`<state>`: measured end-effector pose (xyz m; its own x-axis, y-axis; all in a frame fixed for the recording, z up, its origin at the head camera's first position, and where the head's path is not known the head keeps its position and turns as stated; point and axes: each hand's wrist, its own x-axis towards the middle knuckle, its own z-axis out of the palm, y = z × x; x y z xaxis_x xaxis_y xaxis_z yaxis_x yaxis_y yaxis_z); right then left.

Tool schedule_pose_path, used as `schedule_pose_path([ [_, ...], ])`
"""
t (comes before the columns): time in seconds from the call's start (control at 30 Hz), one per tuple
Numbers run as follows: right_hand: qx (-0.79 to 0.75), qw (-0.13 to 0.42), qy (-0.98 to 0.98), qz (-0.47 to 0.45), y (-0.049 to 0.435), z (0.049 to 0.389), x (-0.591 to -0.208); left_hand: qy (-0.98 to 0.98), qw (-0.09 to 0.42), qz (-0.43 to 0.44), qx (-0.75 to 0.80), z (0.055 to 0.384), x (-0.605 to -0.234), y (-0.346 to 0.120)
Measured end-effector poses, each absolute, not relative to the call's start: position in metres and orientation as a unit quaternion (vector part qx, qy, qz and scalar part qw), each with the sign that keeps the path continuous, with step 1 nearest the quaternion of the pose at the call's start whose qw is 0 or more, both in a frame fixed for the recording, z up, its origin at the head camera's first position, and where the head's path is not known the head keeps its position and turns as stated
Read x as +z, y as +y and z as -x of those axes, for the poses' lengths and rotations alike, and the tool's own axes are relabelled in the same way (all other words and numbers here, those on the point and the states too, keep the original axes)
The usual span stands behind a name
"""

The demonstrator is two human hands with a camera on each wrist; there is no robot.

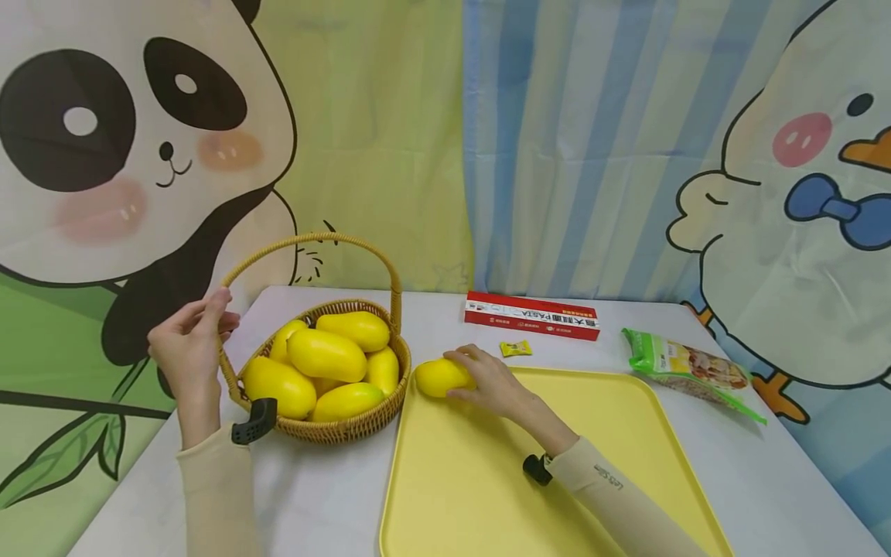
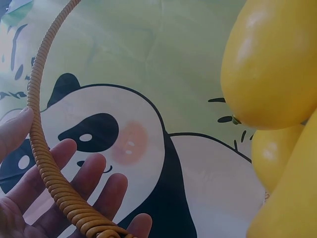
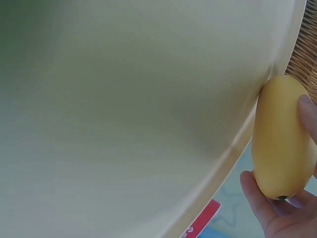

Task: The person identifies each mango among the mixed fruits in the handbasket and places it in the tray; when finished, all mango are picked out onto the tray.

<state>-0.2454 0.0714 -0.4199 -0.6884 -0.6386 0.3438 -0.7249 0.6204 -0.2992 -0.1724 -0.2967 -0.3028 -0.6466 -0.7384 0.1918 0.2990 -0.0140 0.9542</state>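
Observation:
My left hand [image 1: 191, 344] holds the handle [image 1: 313, 237] of a wicker basket [image 1: 348, 429] at its left side; in the left wrist view the handle runs between thumb and fingers [image 2: 91, 171]. Several yellow mangoes [image 1: 327, 356] are piled in the basket. With thumb and fingers, my right hand [image 1: 496, 387] grips one more mango [image 1: 442, 377], over the far left corner of a yellow tray [image 1: 522, 480]. The right wrist view shows this mango [image 3: 281, 139] lengthwise beside the tray's rim [image 3: 237, 141], with the basket's weave behind it.
Behind the tray lies a red pasta box [image 1: 531, 316], and in front of it a small yellow wrapped packet [image 1: 516, 349]. A green food bag [image 1: 696, 370] lies on the white table [image 1: 773, 472] at right. A printed curtain [image 1: 557, 147] hangs behind the table.

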Motion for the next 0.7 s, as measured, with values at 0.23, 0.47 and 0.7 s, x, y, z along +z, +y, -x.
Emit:
schedule_pose_path([
  [0.23, 0.192, 0.074, -0.912, -0.354, 0.0723, 0.2444, -0.42, -0.595, 0.375, -0.186, -0.686, 0.1715, -0.3029, -0.2966],
  [0.47, 0.19, 0.053, -0.921, -0.336, 0.0726, 0.2413, -0.42, -0.595, 0.374, -0.185, -0.687, 0.1724, -0.303, -0.2963],
  [0.7, 0.17, 0.052, -0.926, -0.333, 0.0716, 0.2424, -0.42, -0.59, 0.376, -0.184, -0.69, 0.1724, -0.3017, -0.2961],
])
